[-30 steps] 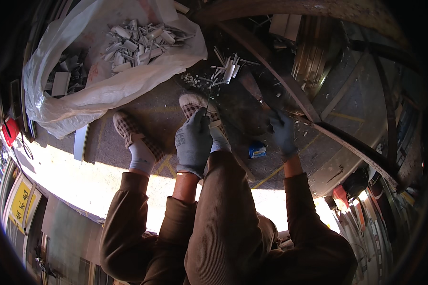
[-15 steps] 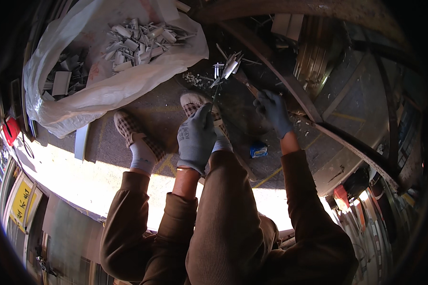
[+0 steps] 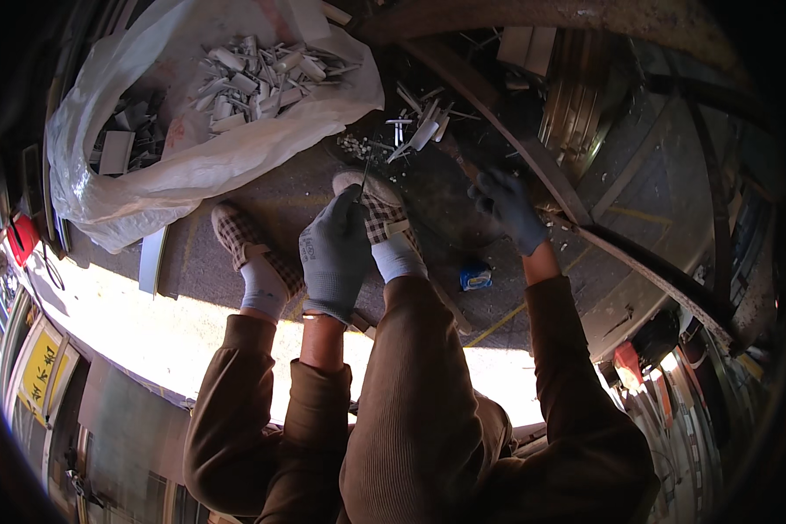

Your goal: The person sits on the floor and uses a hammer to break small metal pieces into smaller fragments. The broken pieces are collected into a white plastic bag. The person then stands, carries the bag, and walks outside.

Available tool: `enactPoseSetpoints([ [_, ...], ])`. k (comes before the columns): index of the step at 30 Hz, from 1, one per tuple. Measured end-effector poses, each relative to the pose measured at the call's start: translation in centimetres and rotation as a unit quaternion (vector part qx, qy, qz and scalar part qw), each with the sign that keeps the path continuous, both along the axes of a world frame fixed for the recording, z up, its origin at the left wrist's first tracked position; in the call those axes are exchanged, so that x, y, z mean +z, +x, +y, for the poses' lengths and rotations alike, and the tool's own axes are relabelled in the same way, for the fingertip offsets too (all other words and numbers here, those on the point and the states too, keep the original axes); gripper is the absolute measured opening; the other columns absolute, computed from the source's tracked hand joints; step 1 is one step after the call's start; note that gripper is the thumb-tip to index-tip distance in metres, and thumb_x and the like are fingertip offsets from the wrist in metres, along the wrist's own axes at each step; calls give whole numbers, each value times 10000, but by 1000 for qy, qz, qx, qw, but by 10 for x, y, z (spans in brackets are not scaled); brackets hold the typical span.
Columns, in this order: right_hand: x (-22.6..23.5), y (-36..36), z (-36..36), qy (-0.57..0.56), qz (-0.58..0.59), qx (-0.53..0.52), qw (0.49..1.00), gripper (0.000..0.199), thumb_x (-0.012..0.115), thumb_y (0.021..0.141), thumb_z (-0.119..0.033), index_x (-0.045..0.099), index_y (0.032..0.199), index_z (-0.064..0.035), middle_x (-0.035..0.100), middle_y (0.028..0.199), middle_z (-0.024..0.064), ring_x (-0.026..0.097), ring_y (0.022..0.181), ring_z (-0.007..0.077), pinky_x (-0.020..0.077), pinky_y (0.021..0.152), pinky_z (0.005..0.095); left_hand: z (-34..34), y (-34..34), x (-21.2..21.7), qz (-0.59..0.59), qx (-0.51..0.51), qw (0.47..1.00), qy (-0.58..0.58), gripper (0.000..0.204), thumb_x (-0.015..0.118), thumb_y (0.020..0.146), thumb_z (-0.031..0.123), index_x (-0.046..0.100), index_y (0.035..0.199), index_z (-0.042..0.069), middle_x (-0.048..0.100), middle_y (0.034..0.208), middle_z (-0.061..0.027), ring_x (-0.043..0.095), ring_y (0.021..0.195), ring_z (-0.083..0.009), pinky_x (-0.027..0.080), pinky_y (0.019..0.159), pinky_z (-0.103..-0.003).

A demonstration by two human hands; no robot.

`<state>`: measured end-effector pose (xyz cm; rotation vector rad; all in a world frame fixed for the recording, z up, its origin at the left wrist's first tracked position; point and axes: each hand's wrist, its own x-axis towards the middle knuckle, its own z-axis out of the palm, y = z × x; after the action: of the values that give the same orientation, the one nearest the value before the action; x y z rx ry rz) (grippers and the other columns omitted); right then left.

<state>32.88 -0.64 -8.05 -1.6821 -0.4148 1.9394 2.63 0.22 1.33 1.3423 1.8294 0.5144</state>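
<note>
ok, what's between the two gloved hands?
In the head view, from the left hand to the right hand: first the checkered shoe, then dark ground. The blue packet lies lower in the picture.

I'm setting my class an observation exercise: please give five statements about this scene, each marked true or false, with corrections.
1. The left hand holds a thin dark rod. True.
2. The right hand is bare. False: it wears a grey glove.
3. Pale cut pieces lie in the open white bag. True.
4. The small blue item is inside the bag. False: it lies on the ground.
5. The person's shoes are checked. True.
</note>
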Motion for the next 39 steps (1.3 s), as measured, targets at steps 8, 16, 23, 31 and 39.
enactPoseSetpoints([
  [8,41,4,-14,12,42,-46,998,253,589,996,-99,622,1239,-35,618,1068,-15,632,897,87,503,718,244,-5,-14,-11,-19,27,998,-61,298,584,983,108,709,1239,22,768,892,-91,628,620,-57,517,586,-257],
  [16,95,-11,20,145,70,7,987,203,528,976,6,587,1164,54,599,973,36,618,842,93,503,678,233,-7,-15,-12,-33,40,997,-65,293,586,988,111,709,1237,20,764,884,-76,616,604,-59,507,570,-252],
  [23,155,-96,92,344,-149,166,912,275,630,1018,-140,652,1219,46,629,790,29,593,686,107,477,604,255,-5,-11,-8,-27,44,994,-98,267,613,947,154,711,1174,55,724,1023,-201,715,944,-378,564,790,-406],
  [31,121,-58,28,154,-139,29,978,266,580,1023,-64,626,1258,50,649,872,33,576,670,64,483,615,227,0,-3,-10,-8,27,998,-62,257,609,946,128,713,1171,58,716,989,-218,712,903,-393,561,770,-421],
  [39,46,-19,-57,62,-53,-197,977,194,564,1048,-129,676,1140,0,681,960,52,657,838,127,538,719,284,1,12,-24,26,34,998,-37,281,585,956,168,707,1203,114,718,977,-216,696,921,-419,554,776,-476],
])
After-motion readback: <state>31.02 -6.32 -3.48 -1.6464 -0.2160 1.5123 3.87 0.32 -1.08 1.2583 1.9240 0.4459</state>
